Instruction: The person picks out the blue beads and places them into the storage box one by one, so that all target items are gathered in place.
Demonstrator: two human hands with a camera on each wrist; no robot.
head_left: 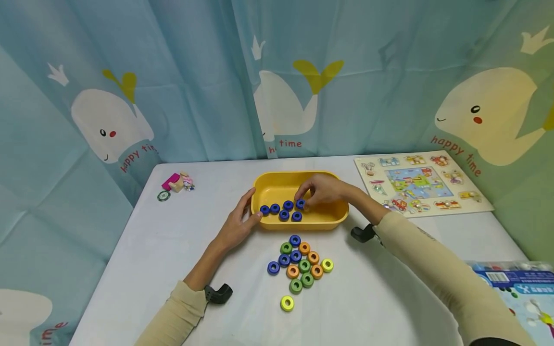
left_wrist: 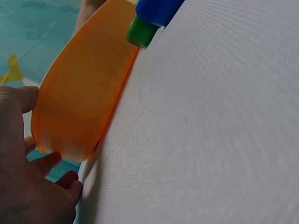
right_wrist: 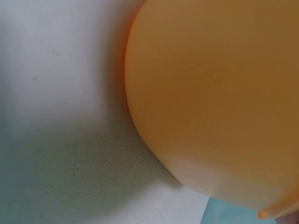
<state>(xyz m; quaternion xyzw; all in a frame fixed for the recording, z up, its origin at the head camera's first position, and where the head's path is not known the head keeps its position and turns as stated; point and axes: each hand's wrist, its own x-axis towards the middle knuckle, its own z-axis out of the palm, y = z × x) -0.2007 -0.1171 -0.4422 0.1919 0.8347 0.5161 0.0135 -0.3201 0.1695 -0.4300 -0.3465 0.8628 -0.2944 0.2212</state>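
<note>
A yellow plastic tray (head_left: 277, 183) stands on the white table with several blue rings (head_left: 274, 208) in it, mostly toward its front left. My left hand (head_left: 235, 227) holds the tray's left end; the left wrist view shows the thumb at the rim and the fingers along the outer wall (left_wrist: 79, 93). Reaching in over the right side, my right hand (head_left: 325, 188) has thumb and fingertips at a blue ring (head_left: 300, 204), apparently pinching it. In the right wrist view the tray's outer wall (right_wrist: 210, 93) hides that hand's work.
In front of the tray lie loose blue (head_left: 283, 260), green (head_left: 295, 286), orange (head_left: 317, 271) and yellow (head_left: 287, 303) rings. A picture puzzle board (head_left: 417, 182) lies back right, small toys (head_left: 175, 182) back left. A colourful package (head_left: 519, 293) sits at the right edge.
</note>
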